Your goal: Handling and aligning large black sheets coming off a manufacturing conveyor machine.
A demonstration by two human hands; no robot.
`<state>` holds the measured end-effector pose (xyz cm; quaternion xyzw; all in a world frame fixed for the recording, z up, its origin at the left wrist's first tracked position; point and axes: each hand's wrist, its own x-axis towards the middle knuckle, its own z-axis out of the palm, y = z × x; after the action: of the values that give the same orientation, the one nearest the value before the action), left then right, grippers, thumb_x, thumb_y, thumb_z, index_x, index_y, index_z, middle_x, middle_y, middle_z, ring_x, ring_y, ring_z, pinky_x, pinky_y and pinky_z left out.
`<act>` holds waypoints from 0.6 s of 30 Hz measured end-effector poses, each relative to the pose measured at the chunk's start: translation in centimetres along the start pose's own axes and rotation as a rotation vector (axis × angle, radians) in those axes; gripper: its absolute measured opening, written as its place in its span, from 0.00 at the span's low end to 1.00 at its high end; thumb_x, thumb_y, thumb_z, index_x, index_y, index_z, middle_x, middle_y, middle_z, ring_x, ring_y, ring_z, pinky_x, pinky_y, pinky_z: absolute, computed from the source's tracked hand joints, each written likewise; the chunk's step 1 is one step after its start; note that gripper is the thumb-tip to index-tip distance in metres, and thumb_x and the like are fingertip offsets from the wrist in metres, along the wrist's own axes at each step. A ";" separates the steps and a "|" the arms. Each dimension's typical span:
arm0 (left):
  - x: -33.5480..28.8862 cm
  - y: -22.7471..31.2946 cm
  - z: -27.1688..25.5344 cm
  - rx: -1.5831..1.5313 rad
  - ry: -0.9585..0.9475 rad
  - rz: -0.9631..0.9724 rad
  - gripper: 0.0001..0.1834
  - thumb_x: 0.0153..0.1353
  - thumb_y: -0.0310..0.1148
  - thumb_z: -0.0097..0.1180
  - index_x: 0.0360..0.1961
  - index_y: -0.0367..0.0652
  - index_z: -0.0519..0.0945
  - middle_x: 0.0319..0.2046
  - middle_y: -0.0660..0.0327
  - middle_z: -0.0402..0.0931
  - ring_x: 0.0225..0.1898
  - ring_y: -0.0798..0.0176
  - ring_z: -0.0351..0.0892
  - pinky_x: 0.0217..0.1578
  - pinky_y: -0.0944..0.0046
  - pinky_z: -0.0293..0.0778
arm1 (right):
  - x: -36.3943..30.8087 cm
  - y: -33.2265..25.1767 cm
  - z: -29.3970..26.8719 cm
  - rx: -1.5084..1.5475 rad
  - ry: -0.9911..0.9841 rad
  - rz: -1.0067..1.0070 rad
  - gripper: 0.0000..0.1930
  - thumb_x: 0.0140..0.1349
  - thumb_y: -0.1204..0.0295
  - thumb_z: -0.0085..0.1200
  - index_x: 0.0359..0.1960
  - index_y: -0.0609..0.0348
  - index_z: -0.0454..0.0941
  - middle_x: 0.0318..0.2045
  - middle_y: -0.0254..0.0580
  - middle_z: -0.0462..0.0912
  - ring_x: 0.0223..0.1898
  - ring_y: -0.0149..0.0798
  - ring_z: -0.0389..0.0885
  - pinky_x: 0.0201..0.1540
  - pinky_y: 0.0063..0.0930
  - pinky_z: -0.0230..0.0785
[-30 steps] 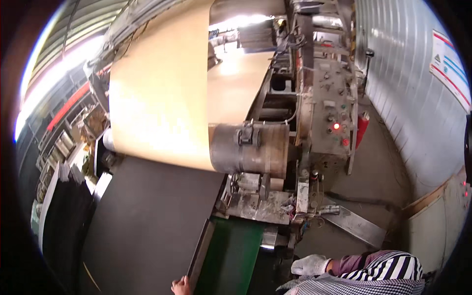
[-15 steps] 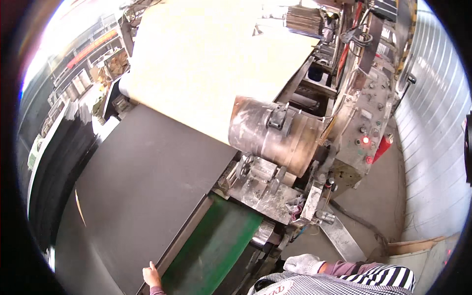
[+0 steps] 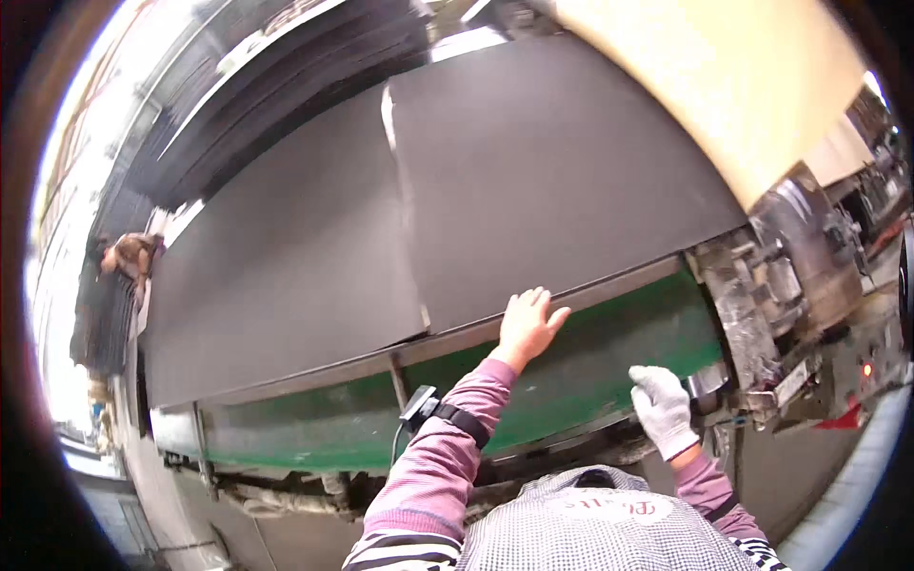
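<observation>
Two wide black sheets, the right sheet [image 3: 552,171] and the left sheet [image 3: 286,257], lie side by side over a machine bed. A pale, narrow seam [image 3: 404,200] runs between them. My left hand [image 3: 533,326], bare, rests with fingers spread at the near edge of the right sheet and holds nothing. Below that edge runs a green belt [image 3: 600,347]. Over the belt's right part is my right hand [image 3: 662,409] in a whitish knit glove, its fingers loosely curled together, with nothing visible in them. A small dark device [image 3: 420,407] is strapped to my left forearm.
A large tan sheet [image 3: 724,76] stretches up at the far right, beside a metal roller [image 3: 800,224]. A control box with a lit red lamp [image 3: 866,370] stands at right. Stacked black sheets [image 3: 295,86] lie beyond the bed. A person [image 3: 133,259] bends at the far left end.
My view has swung left, bringing the left sheet, the seam and another person into sight. My left hand has spread its fingers at the edge; my right hand has moved out over the belt.
</observation>
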<state>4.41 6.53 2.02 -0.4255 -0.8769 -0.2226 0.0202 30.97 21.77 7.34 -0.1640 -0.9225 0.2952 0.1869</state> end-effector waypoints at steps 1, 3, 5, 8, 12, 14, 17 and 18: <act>-1.1 -0.3 -0.8 -0.012 0.069 0.003 0.27 0.67 0.51 0.58 0.54 0.38 0.80 0.52 0.50 0.81 0.55 0.44 0.79 0.60 0.48 0.70 | 2.1 -0.8 1.1 -0.046 -0.014 -0.061 0.15 0.56 0.77 0.62 0.47 0.53 0.84 0.44 0.44 0.86 0.49 0.50 0.83 0.56 0.40 0.76; -4.8 -2.9 -3.2 -0.274 0.187 -0.005 0.21 0.63 0.44 0.65 0.49 0.39 0.84 0.50 0.51 0.83 0.53 0.46 0.80 0.57 0.51 0.73 | 5.8 -2.4 3.4 -0.091 -0.025 -0.126 0.15 0.58 0.75 0.61 0.48 0.52 0.84 0.45 0.44 0.86 0.51 0.49 0.82 0.57 0.41 0.75; -9.1 -7.8 -6.1 -0.221 0.268 -0.103 0.13 0.59 0.36 0.67 0.42 0.42 0.86 0.44 0.55 0.84 0.49 0.49 0.81 0.53 0.52 0.76 | 9.5 -4.5 5.9 -0.048 -0.093 -0.196 0.16 0.59 0.72 0.61 0.50 0.50 0.83 0.47 0.44 0.85 0.52 0.49 0.82 0.58 0.41 0.75; -14.4 -19.3 -10.3 0.045 0.398 -0.324 0.10 0.57 0.33 0.66 0.40 0.45 0.85 0.42 0.57 0.83 0.49 0.50 0.79 0.53 0.52 0.75 | 14.9 -8.1 10.5 -0.037 -0.230 -0.196 0.18 0.65 0.65 0.55 0.56 0.51 0.80 0.50 0.47 0.83 0.54 0.52 0.80 0.58 0.45 0.73; -21.4 -32.8 -15.4 0.342 0.207 -0.822 0.32 0.51 0.42 0.71 0.54 0.36 0.78 0.53 0.48 0.78 0.57 0.45 0.75 0.60 0.49 0.71 | 19.7 -11.1 15.6 -0.032 -0.368 0.061 0.21 0.62 0.60 0.56 0.52 0.58 0.77 0.43 0.56 0.83 0.49 0.57 0.82 0.54 0.49 0.74; -22.5 -36.2 -15.7 0.364 0.086 -0.985 0.41 0.46 0.46 0.73 0.58 0.33 0.75 0.56 0.44 0.74 0.60 0.43 0.72 0.62 0.48 0.71 | 20.6 -11.2 16.8 -0.114 -0.417 0.115 0.18 0.60 0.61 0.57 0.47 0.60 0.76 0.41 0.57 0.83 0.48 0.57 0.82 0.53 0.49 0.74; -22.6 -37.9 -16.0 0.321 0.014 -1.038 0.45 0.44 0.47 0.71 0.61 0.29 0.72 0.59 0.42 0.71 0.62 0.40 0.69 0.62 0.46 0.70 | 20.7 -10.3 17.6 -0.152 -0.399 0.120 0.15 0.59 0.64 0.56 0.44 0.59 0.76 0.40 0.56 0.83 0.47 0.58 0.82 0.51 0.50 0.75; -22.3 -37.7 -15.7 0.340 0.008 -1.049 0.45 0.44 0.49 0.72 0.59 0.29 0.74 0.58 0.41 0.72 0.61 0.40 0.71 0.62 0.48 0.71 | 20.7 -9.8 17.7 -0.166 -0.406 0.145 0.14 0.59 0.65 0.56 0.44 0.59 0.77 0.40 0.56 0.83 0.47 0.58 0.82 0.51 0.50 0.75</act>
<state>-12.29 -36.60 -2.89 0.0787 -0.9949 -0.0598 -0.0219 3.12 14.22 5.01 -0.1818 -0.9481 0.2580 -0.0382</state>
